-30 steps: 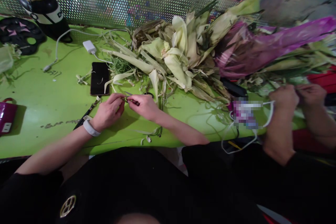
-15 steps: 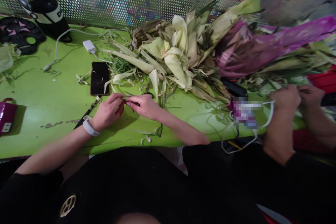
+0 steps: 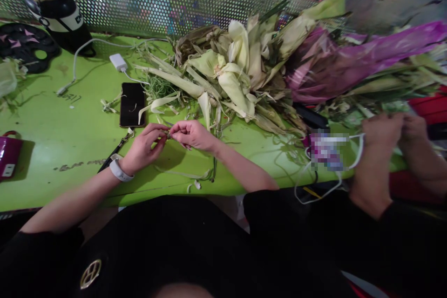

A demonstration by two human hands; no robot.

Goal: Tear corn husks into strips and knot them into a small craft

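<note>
Fingertip to fingertip, my left hand (image 3: 147,145) and my right hand (image 3: 193,135) meet over the front of the green table (image 3: 80,139). Both are closed in a pinch. Between them is something small that I cannot make out. A slim grey blade (image 3: 169,124) shows just behind my fingers, the rest hidden by my right hand. Beyond my left hand lies a phone (image 3: 132,104) with a dark screen, its strap (image 3: 115,152) running beside my wrist. A heap of dry corn husks (image 3: 240,88) spreads behind my right hand.
A dark bottle (image 3: 61,14) and a black palette-like tray (image 3: 26,46) stand at the back left. A white charger (image 3: 118,62) with cable lies behind the phone. Pink plastic (image 3: 314,70) covers husks at right. A co-worker's hands (image 3: 384,130) are at far right.
My right hand has turned and lifted slightly, its fingers now covering the black loop that showed behind it. My left hand has barely moved.
</note>
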